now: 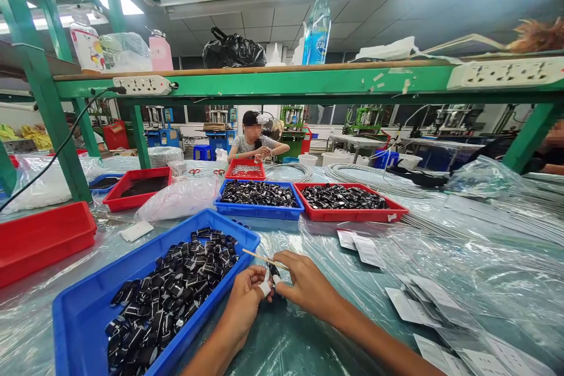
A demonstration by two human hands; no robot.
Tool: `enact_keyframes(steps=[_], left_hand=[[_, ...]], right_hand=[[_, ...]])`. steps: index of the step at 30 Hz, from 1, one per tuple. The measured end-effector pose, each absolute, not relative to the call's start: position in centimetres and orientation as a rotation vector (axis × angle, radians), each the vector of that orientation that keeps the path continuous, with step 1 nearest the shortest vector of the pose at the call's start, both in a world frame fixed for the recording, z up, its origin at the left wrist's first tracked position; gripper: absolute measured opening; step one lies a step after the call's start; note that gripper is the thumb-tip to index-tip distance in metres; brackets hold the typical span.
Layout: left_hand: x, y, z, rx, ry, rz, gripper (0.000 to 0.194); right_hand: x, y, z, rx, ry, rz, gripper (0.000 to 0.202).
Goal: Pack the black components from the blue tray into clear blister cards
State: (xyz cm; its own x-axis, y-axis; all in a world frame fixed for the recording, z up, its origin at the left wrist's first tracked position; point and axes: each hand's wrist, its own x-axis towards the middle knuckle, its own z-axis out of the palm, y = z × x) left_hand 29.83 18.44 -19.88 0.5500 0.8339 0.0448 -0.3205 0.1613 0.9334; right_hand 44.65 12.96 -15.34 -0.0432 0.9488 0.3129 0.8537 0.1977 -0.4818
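Observation:
My left hand (247,296) is closed, thumb and fingers pinched around a small black part (274,272). White wrap covers the thumb tip. My right hand (306,282) meets it from the right, its fingertips at the same part, also with a bit of white at the thumb. A thin wooden stick (258,256) runs out from the right hand's fingers toward the left. Beside the left hand lies a large blue tray (79,299) with many black cylindrical parts (176,282). The fingers hide most of the held part.
Farther back are a blue tray (259,210) and a red tray (352,214) of black parts. A red tray (44,241) sits at left, white packets (436,299) at right. A green shelf beam (273,83) crosses above. A person (251,141) sits opposite.

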Motion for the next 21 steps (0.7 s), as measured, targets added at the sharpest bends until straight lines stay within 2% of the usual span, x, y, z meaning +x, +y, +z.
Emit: enact_keyframes(steps=[15,21], left_hand=[[29.8,18.8,-20.5,1.151,0.62,0.883,0.025],[29.7,18.8,-20.7,1.156,0.674,0.852,0.024]], right_hand=[[45.7,13.1,-15.7,-1.628,-1.888,0.16,0.023],[45.9,13.1,-15.6,-1.652,-1.934,0.123,0.029]])
